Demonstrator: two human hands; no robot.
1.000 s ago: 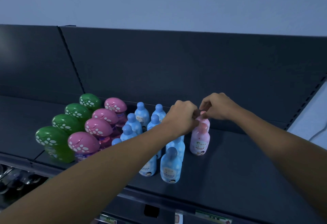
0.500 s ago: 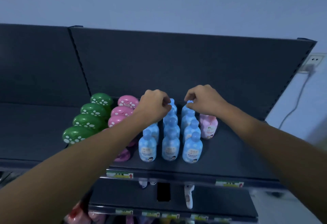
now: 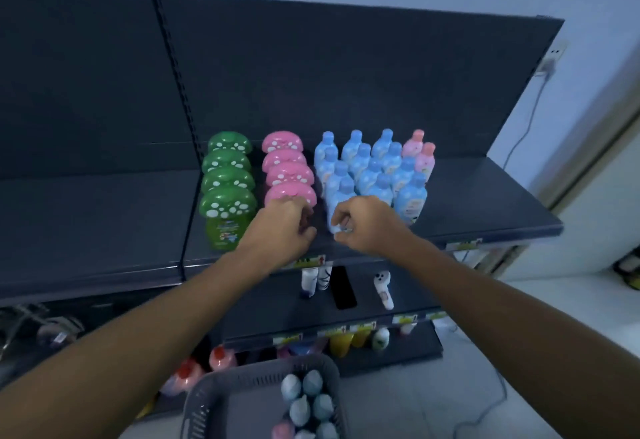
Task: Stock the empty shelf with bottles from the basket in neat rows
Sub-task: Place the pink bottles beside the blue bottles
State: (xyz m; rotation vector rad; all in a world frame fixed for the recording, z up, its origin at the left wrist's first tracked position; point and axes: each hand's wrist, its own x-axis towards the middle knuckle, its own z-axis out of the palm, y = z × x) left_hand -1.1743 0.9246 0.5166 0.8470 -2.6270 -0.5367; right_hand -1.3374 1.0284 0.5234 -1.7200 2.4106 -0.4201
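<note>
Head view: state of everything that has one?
Green bottles, upright, one row of four.
Pink-cap bottles, upright, one row of four.
Blue bottles, upright, three rows.
Pink bottles, upright, two, back right.
Basket, holds more bottles.
Left hand, curled at front pink-cap bottle, grip unclear.
Right hand, pinching front blue bottle.

The basket (image 3: 256,378) runs off the bottom edge

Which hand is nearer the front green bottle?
Left. The left hand is just right of the green bottle, at the front pink bottle; the right hand is farther right, at the blue bottles.
</note>
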